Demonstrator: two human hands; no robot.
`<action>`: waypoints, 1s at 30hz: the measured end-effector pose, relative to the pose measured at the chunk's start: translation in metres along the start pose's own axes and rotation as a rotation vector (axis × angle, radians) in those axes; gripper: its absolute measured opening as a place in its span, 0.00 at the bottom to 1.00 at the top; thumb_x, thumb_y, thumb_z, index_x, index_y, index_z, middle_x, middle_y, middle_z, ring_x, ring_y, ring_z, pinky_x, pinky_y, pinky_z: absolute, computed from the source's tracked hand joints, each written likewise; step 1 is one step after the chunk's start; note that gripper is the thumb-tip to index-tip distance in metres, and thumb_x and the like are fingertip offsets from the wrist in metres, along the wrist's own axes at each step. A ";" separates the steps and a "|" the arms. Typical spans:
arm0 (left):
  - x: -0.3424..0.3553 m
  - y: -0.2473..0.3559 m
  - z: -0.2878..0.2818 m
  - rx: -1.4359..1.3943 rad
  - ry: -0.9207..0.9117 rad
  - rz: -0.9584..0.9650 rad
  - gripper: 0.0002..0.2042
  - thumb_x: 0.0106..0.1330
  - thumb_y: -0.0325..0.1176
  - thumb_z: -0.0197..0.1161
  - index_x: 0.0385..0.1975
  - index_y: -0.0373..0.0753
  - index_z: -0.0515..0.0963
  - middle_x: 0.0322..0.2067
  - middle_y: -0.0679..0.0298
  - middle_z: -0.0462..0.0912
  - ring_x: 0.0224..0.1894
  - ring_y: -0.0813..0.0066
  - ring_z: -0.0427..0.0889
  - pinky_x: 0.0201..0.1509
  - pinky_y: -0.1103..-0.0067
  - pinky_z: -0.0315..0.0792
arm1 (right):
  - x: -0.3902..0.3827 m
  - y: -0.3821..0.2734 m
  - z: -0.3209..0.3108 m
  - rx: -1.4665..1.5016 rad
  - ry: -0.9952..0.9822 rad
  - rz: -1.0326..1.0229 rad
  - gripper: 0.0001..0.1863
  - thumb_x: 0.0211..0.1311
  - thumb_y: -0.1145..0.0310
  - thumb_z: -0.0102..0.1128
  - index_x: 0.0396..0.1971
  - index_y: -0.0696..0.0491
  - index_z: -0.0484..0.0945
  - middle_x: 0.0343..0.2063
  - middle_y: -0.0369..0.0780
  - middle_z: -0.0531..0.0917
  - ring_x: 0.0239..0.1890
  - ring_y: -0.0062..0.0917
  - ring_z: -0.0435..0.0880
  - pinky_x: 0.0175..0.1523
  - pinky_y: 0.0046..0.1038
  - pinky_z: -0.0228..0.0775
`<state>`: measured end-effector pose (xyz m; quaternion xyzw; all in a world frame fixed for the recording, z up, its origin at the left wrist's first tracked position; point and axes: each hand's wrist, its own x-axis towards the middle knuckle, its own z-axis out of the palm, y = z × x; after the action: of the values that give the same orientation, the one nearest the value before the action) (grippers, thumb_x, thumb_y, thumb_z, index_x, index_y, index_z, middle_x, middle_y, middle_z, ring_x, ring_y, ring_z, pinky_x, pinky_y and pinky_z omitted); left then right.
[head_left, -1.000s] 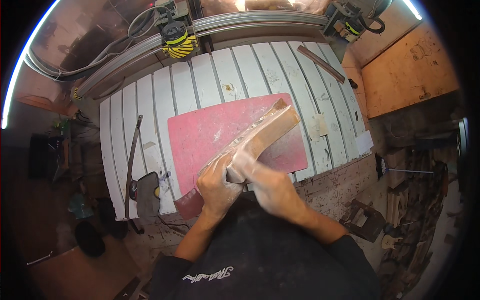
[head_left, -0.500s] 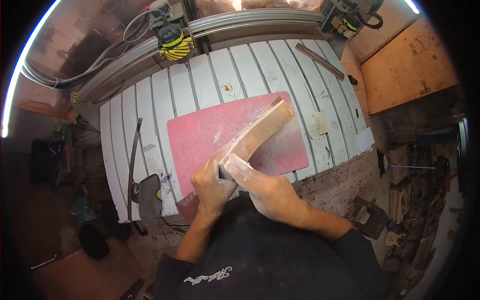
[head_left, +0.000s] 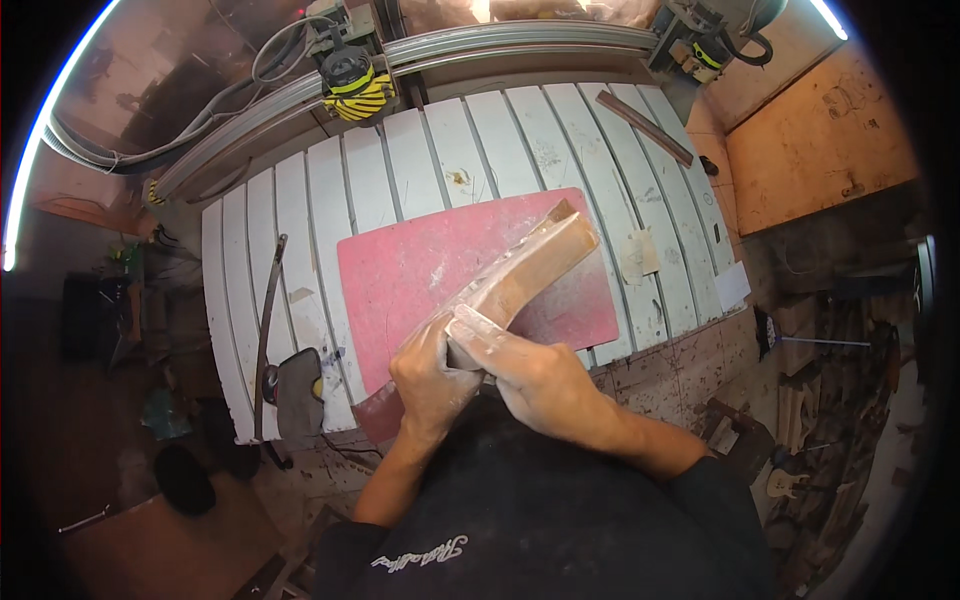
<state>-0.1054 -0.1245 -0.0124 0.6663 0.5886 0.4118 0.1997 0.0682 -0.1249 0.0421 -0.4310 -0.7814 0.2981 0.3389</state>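
A long, pale-dusted wooden piece (head_left: 535,268) with a curved edge slants from my hands up to the right, above a pink rectangular board (head_left: 400,270). My left hand (head_left: 430,385) is closed around its near end. Across that same end lies my right hand (head_left: 545,380), its fingers together and pressed on the wood. White dust coats the fingers of both hands. The undersides of my right fingers are hidden, so anything thin beneath them does not show.
The board lies on a white slatted table (head_left: 415,150). A machine gantry rail (head_left: 520,42) with yellow-and-black-striped tool heads spans the back. A dark strip (head_left: 645,128) rests at far right, a curved bar (head_left: 270,320) and grey pad (head_left: 298,390) at left. An orange panel (head_left: 820,140) stands beyond.
The wooden piece has shifted slightly, its far end a little lower and to the right. My right fingers have slid a little along the near end. My left hand keeps its hold.
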 end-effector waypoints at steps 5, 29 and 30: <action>-0.003 -0.002 0.000 0.035 -0.001 0.053 0.22 0.49 0.31 0.82 0.44 0.34 0.85 0.36 0.49 0.89 0.37 0.47 0.90 0.42 0.64 0.82 | 0.018 0.003 -0.014 -0.022 -0.265 0.374 0.30 0.65 0.84 0.55 0.67 0.52 0.79 0.59 0.51 0.85 0.57 0.47 0.88 0.57 0.40 0.85; 0.006 -0.003 0.000 0.030 0.050 0.057 0.25 0.49 0.40 0.87 0.45 0.35 0.86 0.36 0.51 0.90 0.36 0.49 0.91 0.40 0.64 0.83 | 0.004 0.014 0.010 0.037 0.057 -0.057 0.30 0.65 0.80 0.58 0.68 0.47 0.80 0.59 0.51 0.85 0.45 0.47 0.91 0.49 0.43 0.87; 0.006 -0.002 0.001 0.026 0.063 0.062 0.26 0.49 0.41 0.88 0.45 0.36 0.86 0.36 0.51 0.90 0.36 0.49 0.91 0.40 0.64 0.83 | 0.008 0.028 0.011 0.037 0.056 -0.056 0.30 0.65 0.80 0.58 0.68 0.47 0.80 0.59 0.51 0.85 0.45 0.47 0.91 0.49 0.43 0.87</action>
<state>-0.1066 -0.1177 -0.0125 0.6737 0.5789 0.4308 0.1595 0.0696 -0.1073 0.0159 -0.4107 -0.7777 0.2907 0.3768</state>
